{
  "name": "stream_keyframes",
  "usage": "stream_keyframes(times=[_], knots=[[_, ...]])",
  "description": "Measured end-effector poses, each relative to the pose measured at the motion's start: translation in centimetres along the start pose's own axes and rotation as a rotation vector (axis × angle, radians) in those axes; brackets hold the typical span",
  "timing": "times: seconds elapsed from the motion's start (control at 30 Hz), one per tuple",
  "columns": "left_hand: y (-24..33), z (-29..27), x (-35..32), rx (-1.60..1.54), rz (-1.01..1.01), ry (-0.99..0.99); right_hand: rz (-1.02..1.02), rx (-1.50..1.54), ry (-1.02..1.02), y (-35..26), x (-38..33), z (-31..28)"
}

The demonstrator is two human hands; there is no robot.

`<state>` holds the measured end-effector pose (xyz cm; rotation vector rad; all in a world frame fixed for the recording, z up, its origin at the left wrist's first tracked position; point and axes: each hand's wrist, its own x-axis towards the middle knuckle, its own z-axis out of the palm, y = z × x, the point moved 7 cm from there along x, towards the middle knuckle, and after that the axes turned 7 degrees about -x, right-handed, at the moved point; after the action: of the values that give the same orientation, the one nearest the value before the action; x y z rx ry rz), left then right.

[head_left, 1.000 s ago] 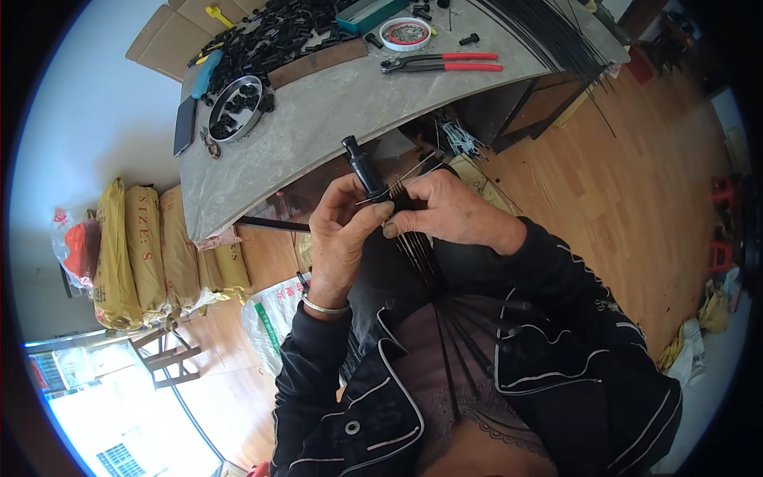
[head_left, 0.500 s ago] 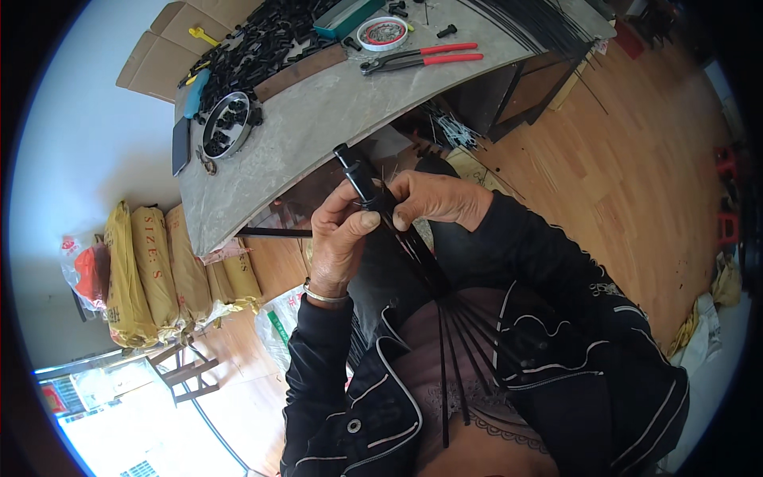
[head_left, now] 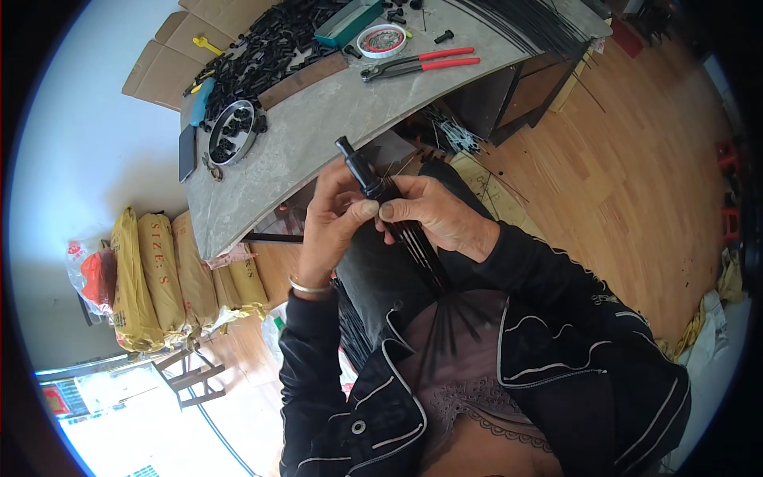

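Both hands hold a black umbrella frame (head_left: 359, 165) over my lap. Its tubular end points up and away to the left, and a bundle of thin dark ribs (head_left: 420, 246) runs back toward my body, blurred at the near end. My left hand (head_left: 330, 219) is closed round the frame just below the collar, thumb on the near side. My right hand (head_left: 445, 215) pinches the ribs beside it, its thumb next to the left thumb. Some fingers are hidden behind the frame.
A grey table (head_left: 318, 111) lies ahead, bearing a heap of black plastic parts (head_left: 270, 48), red-handled pincers (head_left: 421, 63), a round tin (head_left: 234, 131), a dish of small metal pieces (head_left: 381, 40) and long black rods (head_left: 524, 28). Sacks (head_left: 163, 270) stand at left.
The frame's upper end has shifted slightly. My right hand has slid lower and turned, bringing its thumb close to the left thumb. The trailing ribs are now blurred by motion.
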<state>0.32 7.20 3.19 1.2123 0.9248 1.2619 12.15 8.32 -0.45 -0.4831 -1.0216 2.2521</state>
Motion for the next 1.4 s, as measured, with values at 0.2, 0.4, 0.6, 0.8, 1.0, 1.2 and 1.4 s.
stream_keyframes(times=[0.2,0.4,0.6,0.8,1.0,1.2,1.4], knots=[[2.6,5.7,-4.2,-0.538,0.086,-0.030,-0.079,-0.007,0.178,-0.8,0.2,-1.7],[3.0,5.0,-3.7,-0.026,0.116,0.443,-0.240,-0.262,0.337,-1.5,1.7,-1.6],[1.4,0.4,0.2,0.007,0.083,0.542,-0.468,-0.293,0.385,-1.3,2.6,0.0],[1.4,-0.4,-0.3,0.035,0.061,0.559,-0.662,-0.750,0.499,-2.9,1.5,0.3],[0.8,-0.7,-0.8,-0.027,0.118,0.550,-0.556,-0.958,0.553,-4.7,-0.2,0.1],[0.6,-0.5,-1.5,-0.096,0.158,0.499,-0.184,-0.881,0.174,-4.2,1.3,-1.1],[0.9,0.4,-2.0,-0.095,0.186,0.482,0.033,-0.568,-0.040,-2.1,2.6,-2.2]])
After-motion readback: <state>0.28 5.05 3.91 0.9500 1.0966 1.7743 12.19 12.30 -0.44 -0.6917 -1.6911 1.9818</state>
